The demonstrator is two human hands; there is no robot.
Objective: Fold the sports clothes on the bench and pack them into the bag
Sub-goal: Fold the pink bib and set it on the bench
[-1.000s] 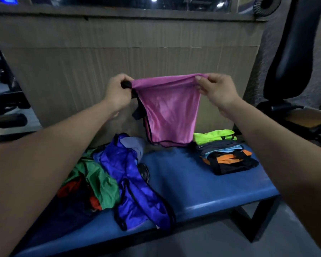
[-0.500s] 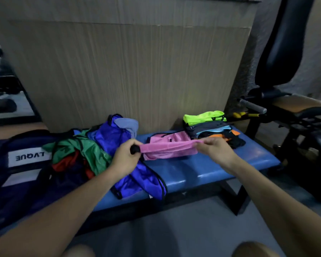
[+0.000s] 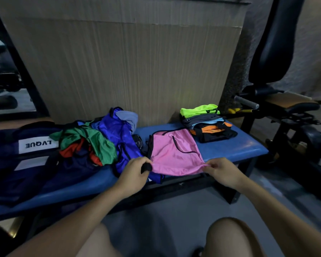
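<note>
Left hand (image 3: 135,172) and right hand (image 3: 221,170) each pinch a near corner of the pink vest (image 3: 172,154), spread flat on the bench (image 3: 230,149). Folded stack (image 3: 209,125) beyond right; loose pile (image 3: 102,141) and bag (image 3: 17,154) left.

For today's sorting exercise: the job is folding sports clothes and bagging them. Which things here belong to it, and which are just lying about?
Belong: pink garment, gripped by left hand and right hand; unfolded pile; folded stack; navy bag; blue bench.

Lying about: gym machine; wooden panel.
</note>
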